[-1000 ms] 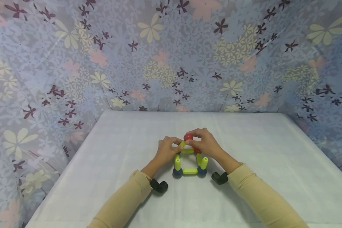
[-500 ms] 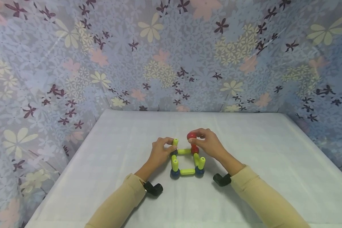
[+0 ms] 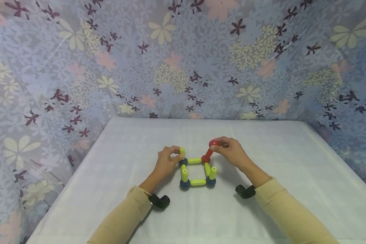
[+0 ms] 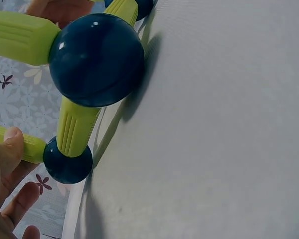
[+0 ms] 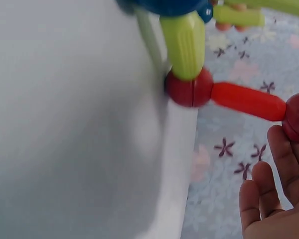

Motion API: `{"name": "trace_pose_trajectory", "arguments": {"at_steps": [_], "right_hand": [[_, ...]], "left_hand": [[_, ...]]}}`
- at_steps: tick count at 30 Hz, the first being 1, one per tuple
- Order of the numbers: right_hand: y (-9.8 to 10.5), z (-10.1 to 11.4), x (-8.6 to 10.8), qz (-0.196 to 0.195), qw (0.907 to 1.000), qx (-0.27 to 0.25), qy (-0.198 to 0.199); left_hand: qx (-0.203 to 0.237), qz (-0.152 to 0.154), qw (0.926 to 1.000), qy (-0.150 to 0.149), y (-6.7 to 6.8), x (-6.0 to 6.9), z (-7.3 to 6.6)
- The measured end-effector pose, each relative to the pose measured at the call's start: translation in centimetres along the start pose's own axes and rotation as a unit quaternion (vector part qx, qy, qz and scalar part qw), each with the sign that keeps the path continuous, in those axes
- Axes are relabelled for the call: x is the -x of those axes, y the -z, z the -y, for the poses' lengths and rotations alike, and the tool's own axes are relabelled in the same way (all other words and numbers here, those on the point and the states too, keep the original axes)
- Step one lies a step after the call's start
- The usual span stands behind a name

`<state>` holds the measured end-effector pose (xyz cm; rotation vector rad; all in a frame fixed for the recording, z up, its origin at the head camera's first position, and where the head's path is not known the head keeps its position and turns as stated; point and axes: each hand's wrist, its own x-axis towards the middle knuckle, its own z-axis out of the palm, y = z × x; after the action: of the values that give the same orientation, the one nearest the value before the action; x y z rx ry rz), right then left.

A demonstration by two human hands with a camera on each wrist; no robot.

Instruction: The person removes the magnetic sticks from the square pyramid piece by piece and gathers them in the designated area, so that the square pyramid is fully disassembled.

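Note:
A square frame of lime-green rods (image 3: 198, 182) lies on the table, joined by dark blue balls (image 3: 184, 184) at three corners and a red ball (image 3: 205, 159) at the back right. Short green rods stand up from the blue balls. My left hand (image 3: 167, 162) pinches the upright green rod (image 4: 34, 150) at the back-left corner, thumb on its side. From the red corner ball a red rod (image 5: 249, 101) rises, leaning right, topped by a second red ball (image 3: 214, 143). My right hand (image 3: 235, 152) holds that top ball between thumb and fingers.
The white cloth-covered table (image 3: 146, 135) extends around the frame. Behind it and at the sides hangs a floral curtain (image 3: 183, 61). Black curved pieces (image 3: 245, 191) stick out at both wrists, just above the cloth.
The frame has shifted left and turned slightly. My right hand has moved right with the top red ball, so the red rod now shows. My left hand has moved left with the rod.

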<state>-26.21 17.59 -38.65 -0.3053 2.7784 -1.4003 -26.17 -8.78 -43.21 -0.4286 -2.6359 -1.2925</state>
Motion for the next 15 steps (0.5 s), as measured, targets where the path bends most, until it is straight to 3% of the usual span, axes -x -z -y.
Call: {"name": "trace_pose_trajectory", "arguments": {"at_steps": [3,15], "right_hand": [[0.7,-0.9,-0.1,0.001,1.0000,0.002,-0.006],[2.3,-4.7,-1.1,0.018,0.9958,0.090,0.003]], "left_hand": [[-0.004,-0.001,1.0000,-0.001,0.1,0.0,-0.1],[-0.001,-0.005,1.0000,0.005,0.2,0.0,-0.1]]}}
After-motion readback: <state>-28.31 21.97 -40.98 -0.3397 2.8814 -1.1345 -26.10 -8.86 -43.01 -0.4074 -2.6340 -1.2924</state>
